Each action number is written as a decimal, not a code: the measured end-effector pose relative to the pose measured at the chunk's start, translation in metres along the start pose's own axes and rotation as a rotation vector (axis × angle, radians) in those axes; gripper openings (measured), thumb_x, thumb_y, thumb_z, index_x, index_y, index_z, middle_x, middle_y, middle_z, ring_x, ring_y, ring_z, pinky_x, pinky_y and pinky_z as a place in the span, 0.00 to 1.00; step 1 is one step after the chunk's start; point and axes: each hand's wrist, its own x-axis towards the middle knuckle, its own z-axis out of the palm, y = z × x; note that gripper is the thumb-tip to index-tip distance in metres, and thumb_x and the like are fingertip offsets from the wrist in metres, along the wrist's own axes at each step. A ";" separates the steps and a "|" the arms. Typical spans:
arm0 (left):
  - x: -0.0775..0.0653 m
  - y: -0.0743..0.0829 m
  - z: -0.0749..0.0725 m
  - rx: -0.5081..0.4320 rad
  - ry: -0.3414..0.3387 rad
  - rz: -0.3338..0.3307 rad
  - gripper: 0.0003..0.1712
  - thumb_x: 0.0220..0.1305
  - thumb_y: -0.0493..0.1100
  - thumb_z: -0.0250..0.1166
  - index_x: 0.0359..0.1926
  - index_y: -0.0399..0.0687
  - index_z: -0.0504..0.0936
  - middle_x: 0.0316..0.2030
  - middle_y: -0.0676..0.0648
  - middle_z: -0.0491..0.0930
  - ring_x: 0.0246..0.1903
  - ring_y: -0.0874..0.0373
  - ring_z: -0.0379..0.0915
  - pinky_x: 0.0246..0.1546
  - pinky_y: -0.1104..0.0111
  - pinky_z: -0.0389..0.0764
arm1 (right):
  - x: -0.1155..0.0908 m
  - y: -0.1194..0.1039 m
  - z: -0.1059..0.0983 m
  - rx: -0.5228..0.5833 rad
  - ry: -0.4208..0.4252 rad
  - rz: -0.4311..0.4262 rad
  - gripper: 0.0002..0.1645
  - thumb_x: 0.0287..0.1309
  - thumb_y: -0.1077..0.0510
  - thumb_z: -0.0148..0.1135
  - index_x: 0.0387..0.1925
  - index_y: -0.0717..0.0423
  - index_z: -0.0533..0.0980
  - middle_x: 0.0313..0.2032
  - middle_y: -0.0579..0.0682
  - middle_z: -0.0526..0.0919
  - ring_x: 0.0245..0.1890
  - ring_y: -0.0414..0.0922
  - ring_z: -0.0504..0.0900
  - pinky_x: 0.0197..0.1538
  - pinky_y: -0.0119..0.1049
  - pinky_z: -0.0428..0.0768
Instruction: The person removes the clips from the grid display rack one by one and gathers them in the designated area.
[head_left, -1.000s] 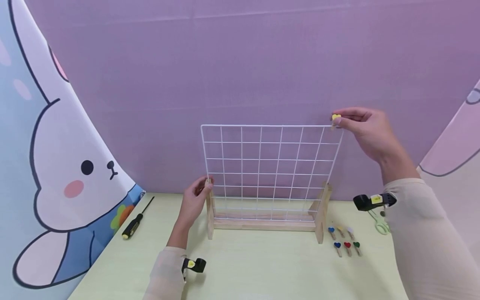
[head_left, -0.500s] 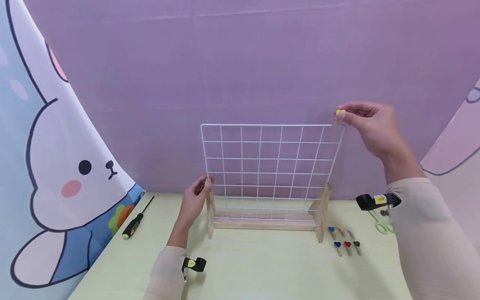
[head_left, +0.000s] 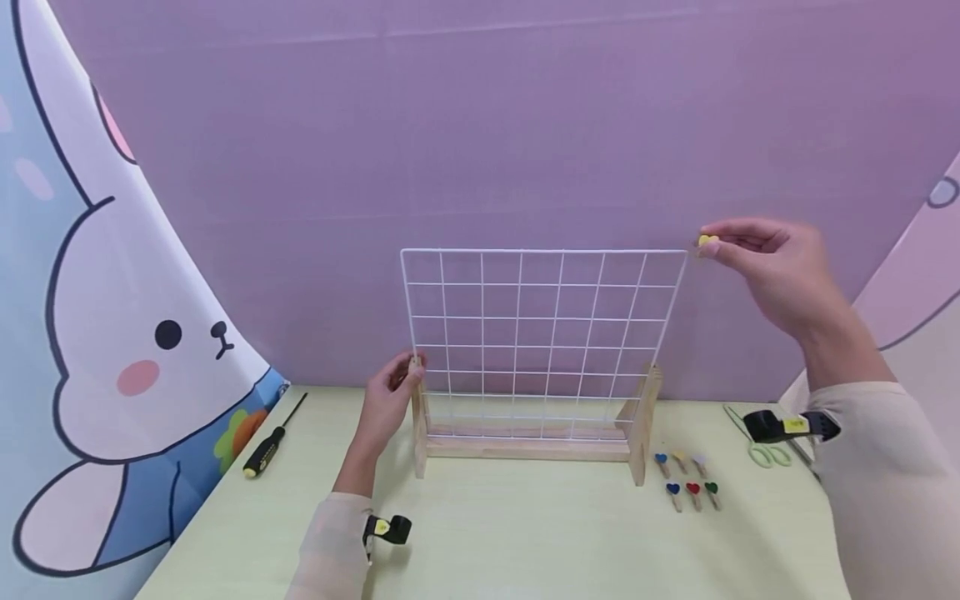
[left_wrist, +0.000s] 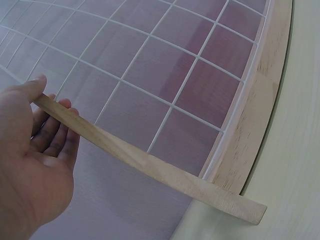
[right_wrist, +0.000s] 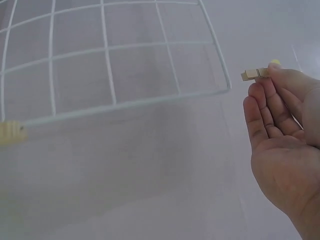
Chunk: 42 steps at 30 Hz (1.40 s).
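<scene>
A white wire grid panel (head_left: 540,318) stands upright in a wooden stand (head_left: 525,450). My left hand (head_left: 388,398) grips the top of the stand's left upright (left_wrist: 150,165), thumb on one side and fingers on the other. Beside the grid's top right corner, my right hand (head_left: 783,271) pinches a small wooden clothespin (right_wrist: 257,74) with a yellow heart (head_left: 707,241) on it. In the right wrist view the clothespin is apart from the wire, its free end pointing toward the grid's corner.
Several heart clothespins, including a red one (head_left: 693,492), lie in two rows right of the stand on the pale table (head_left: 525,533). Green-handled scissors (head_left: 767,453) are farther right. A screwdriver (head_left: 270,446) lies at the left. A purple cloth (head_left: 525,125) hangs behind.
My right hand first rises slightly with the yellow-heart clothespin off the grid's top wire, then moves right past the corner. My left hand stays on the upright.
</scene>
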 end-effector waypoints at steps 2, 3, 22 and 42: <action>0.000 0.000 0.000 0.000 -0.005 0.002 0.26 0.73 0.54 0.65 0.65 0.48 0.80 0.60 0.43 0.83 0.55 0.62 0.79 0.55 0.79 0.80 | -0.006 0.004 -0.006 -0.063 -0.006 0.020 0.17 0.65 0.58 0.70 0.54 0.58 0.84 0.37 0.31 0.90 0.42 0.30 0.86 0.50 0.16 0.76; 0.000 0.000 0.000 0.000 -0.007 0.004 0.26 0.73 0.54 0.65 0.65 0.48 0.80 0.60 0.42 0.83 0.55 0.62 0.79 0.55 0.79 0.80 | -0.009 0.006 -0.009 -0.098 -0.009 0.032 0.18 0.66 0.57 0.69 0.55 0.58 0.84 0.37 0.31 0.90 0.43 0.29 0.85 0.50 0.16 0.76; 0.000 0.000 -0.001 0.013 -0.004 -0.003 0.27 0.73 0.54 0.65 0.66 0.46 0.79 0.61 0.43 0.82 0.57 0.63 0.78 0.57 0.79 0.79 | -0.078 0.082 -0.036 -0.259 -0.067 0.188 0.23 0.71 0.50 0.64 0.62 0.56 0.79 0.41 0.23 0.88 0.48 0.23 0.79 0.47 0.14 0.70; -0.001 0.002 0.001 0.008 0.006 0.002 0.25 0.74 0.53 0.64 0.66 0.48 0.79 0.62 0.42 0.82 0.58 0.62 0.78 0.57 0.79 0.79 | -0.173 0.221 -0.037 -0.295 -0.237 0.372 0.23 0.73 0.49 0.62 0.60 0.60 0.80 0.45 0.31 0.89 0.46 0.20 0.79 0.44 0.18 0.74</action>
